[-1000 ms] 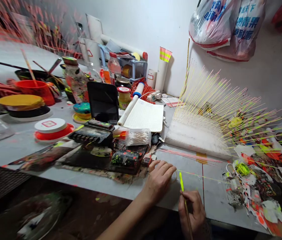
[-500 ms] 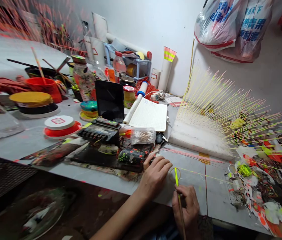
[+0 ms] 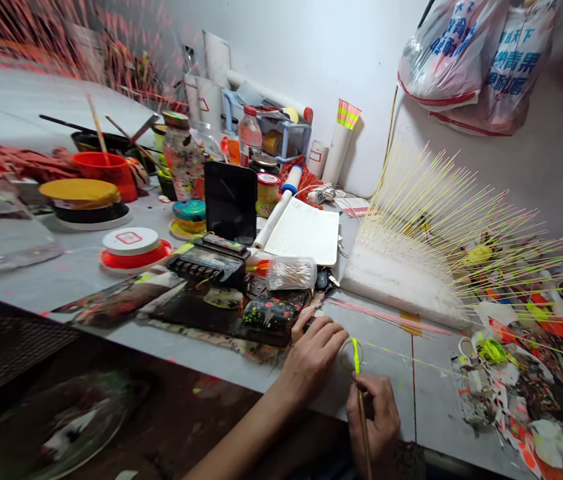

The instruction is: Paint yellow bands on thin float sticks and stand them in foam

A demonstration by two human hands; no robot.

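bright, flat light on the white wall (image 3: pixel 306 73); top-left edge smeared and stretched, right hand (image 3: pixel 374 413) sharp.

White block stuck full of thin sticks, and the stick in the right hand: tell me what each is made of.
The white block looks like foam, perhaps polystyrene: matte, slightly lumpy, thin sticks pushed into it. The stick in the right hand seems to be bamboo or wood, bare tan at its lower end, coated in neon-yellow paint at its upper end; which wood cannot be told.
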